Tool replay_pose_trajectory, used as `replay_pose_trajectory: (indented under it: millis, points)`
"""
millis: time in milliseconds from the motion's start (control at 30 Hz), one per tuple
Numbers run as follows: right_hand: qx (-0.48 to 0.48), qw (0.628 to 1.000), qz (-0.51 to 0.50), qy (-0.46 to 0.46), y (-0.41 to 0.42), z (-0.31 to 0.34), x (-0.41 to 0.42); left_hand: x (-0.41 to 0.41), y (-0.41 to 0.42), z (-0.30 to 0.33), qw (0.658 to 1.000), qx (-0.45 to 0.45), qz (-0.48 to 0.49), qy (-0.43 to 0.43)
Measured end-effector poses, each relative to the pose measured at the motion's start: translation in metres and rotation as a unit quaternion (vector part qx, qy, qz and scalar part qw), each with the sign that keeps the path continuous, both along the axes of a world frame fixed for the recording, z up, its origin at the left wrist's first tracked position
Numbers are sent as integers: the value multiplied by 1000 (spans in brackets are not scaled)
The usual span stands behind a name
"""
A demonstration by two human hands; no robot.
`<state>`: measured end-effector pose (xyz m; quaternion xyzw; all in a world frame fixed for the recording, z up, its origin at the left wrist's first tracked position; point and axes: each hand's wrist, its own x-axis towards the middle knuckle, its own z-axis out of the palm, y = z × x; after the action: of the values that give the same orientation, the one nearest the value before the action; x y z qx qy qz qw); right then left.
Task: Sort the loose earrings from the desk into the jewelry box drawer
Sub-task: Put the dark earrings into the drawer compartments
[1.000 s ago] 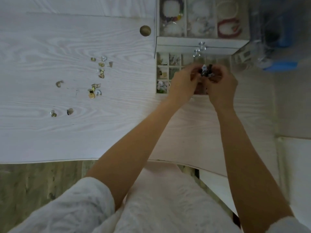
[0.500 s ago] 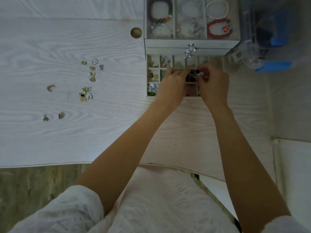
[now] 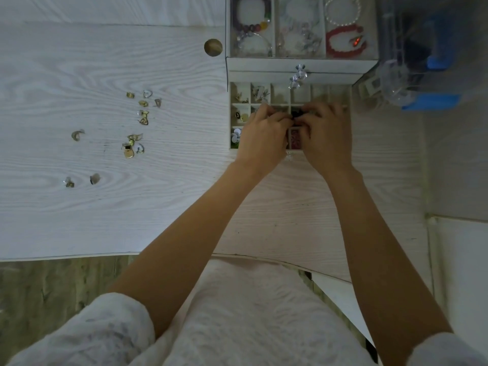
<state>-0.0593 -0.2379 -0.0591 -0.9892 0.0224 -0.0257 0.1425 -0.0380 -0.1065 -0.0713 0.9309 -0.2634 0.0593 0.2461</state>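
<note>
The jewelry box drawer [image 3: 280, 107] is pulled out on the white desk, split into small compartments, some holding earrings. Both hands are over its middle row. My left hand [image 3: 264, 136] and my right hand [image 3: 326, 133] meet fingertip to fingertip and pinch a small dark earring [image 3: 297, 114] low over a middle compartment. Most of that earring is hidden by the fingers. Several loose gold and silver earrings [image 3: 137, 122] lie scattered on the desk far to the left of the drawer.
Above the drawer the jewelry box top tray [image 3: 301, 55] holds bead and pearl bracelets. A clear and blue container [image 3: 422, 62] stands to the right. A round hole [image 3: 213, 47] is in the desk. The desk's front edge [image 3: 79, 256] runs below the loose earrings.
Both hands have come down from above the drawer into its middle row, still pinching the dark earring together. The view has shifted a little.
</note>
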Motion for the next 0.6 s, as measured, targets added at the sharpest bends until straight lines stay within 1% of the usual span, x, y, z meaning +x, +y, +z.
replay_pose_trajectory:
  millis: [133, 233, 300, 367, 467, 533, 600]
  points:
    - [-11, 999, -30, -42, 0, 1, -6, 0, 1, 1, 1000, 0, -4, -9]
    - [-26, 999, -20, -10, 2, -4, -9, -2, 3, 0, 1000, 19, -6, -7]
    - [-26, 1000, -12, -7, 1, -3, -11, -4, 5, 0, 1000, 19, -10, -2]
    - [-25, 999, -23, -31, 0, 5, -13, -6, 8, 6, 999, -20, -29, 11]
    - [14, 996, -5, -92, 13, 23, -24, -19, 36, 24, 993, -99, -66, 10]
    - [41, 993, 46, -102, 35, 30, -32, -34, 67, 35, 988, -143, -53, -1]
    - [63, 988, 102, -93, 65, 29, -35, -50, 107, 40, 987, -162, -1, -15]
